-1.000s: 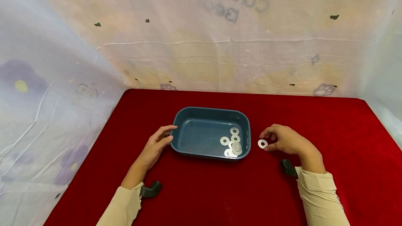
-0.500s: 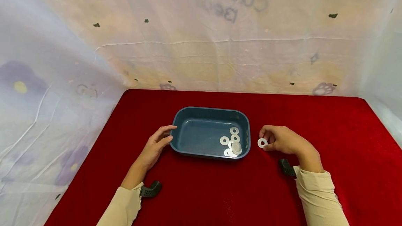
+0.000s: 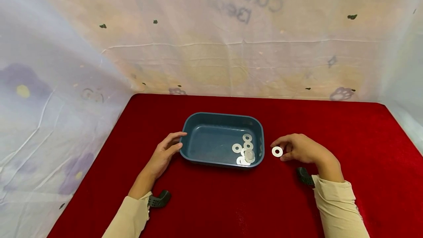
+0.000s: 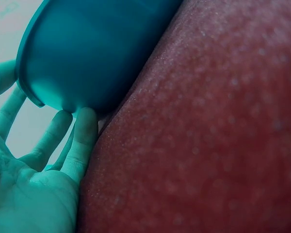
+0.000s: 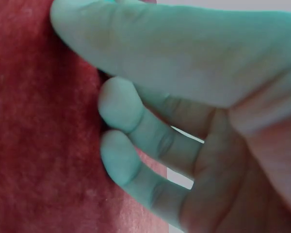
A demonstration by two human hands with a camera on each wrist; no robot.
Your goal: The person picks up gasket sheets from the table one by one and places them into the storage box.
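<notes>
A flat metal washer [image 3: 277, 151] lies just right of the blue-grey tub [image 3: 211, 164], its centre hole showing. My right hand [image 3: 305, 151] is around the washer, index fingertip near its far edge and thumb near its near edge, without a visible pinch. In the right wrist view, the thumb [image 5: 150, 48] covers the space where the washer would be. My left hand [image 3: 162, 157] rests at the tub's left end, fingertips on the rim and wall. The left wrist view shows its fingers [image 4: 85, 131] touching the tub's outer wall. Inside the tub, several washers [image 3: 237, 148] lie overlapping at the right.
A red cloth [image 3: 211, 201] covers the table under the tub. Patterned fabric [image 3: 211, 65] hangs behind, with more at both sides. Each wrist carries a dark camera mount [image 3: 160, 199] close to the table.
The right hand's thumb and index finger have spread farther apart around the washer, which stays about where it was. The left hand and the tub have not moved.
</notes>
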